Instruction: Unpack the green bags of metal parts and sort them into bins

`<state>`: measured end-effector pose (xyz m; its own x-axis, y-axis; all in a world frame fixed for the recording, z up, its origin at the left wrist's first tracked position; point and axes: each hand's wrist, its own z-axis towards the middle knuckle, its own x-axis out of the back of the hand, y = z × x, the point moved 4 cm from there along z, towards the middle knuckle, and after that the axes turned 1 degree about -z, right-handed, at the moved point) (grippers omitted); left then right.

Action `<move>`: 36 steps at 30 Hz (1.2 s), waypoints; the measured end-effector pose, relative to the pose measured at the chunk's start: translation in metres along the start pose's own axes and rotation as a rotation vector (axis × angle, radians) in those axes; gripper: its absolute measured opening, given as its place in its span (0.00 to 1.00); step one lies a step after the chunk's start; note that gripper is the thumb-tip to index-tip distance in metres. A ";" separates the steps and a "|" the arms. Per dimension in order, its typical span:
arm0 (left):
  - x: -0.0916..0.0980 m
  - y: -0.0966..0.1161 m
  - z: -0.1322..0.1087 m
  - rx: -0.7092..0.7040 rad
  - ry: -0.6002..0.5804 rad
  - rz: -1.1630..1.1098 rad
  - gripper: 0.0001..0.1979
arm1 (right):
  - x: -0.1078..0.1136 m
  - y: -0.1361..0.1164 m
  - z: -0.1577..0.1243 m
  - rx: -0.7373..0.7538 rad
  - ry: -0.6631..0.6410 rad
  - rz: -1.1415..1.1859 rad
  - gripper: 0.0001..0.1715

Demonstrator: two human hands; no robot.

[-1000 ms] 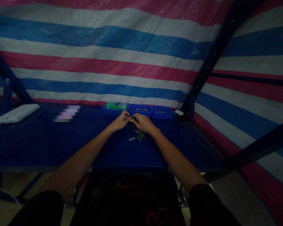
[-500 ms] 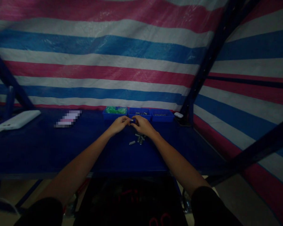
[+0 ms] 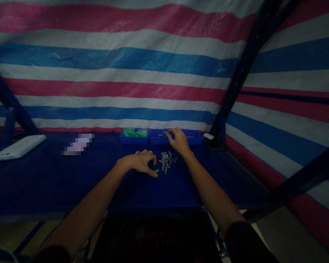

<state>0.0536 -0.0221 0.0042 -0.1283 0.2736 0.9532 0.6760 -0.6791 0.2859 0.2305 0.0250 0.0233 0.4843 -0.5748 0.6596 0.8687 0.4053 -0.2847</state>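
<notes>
On the blue table, my left hand is palm down with thumb and fingers apart. A small grey metal cylinder lies between its thumb and fingertips. To the right, several similar cylinders form a loose pile. My right hand is over the right part of the middle blue bin, thumb and index finger drawn together in a pinch. Something small and pale shows at those fingertips, too small and dark to name. Small metal pieces lie inside that bin.
A blue bin with green plastic stands left of the middle one, and another blue bin stands right. A white device and a pixelated object lie leftward. A white case sits near the right frame post.
My hands, together before around a small piece, have separated. The left came down toward the table by the lone cylinder; the right moved right, over the bin. The view tilted slightly upward.
</notes>
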 end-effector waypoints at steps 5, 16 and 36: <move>-0.007 -0.002 0.007 -0.011 -0.020 0.016 0.09 | -0.016 0.016 0.011 -0.143 0.038 -0.073 0.12; -0.003 -0.016 0.019 -0.036 0.194 -0.133 0.07 | -0.027 0.019 0.001 -0.226 -0.058 -0.225 0.13; 0.010 -0.043 0.028 -0.035 0.648 -0.601 0.08 | -0.006 -0.057 -0.025 0.272 -0.276 -0.026 0.18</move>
<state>0.0431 0.0287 -0.0016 -0.8479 0.1589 0.5059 0.3406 -0.5681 0.7492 0.1807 -0.0123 0.0177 0.3841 -0.3899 0.8369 0.8033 0.5879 -0.0948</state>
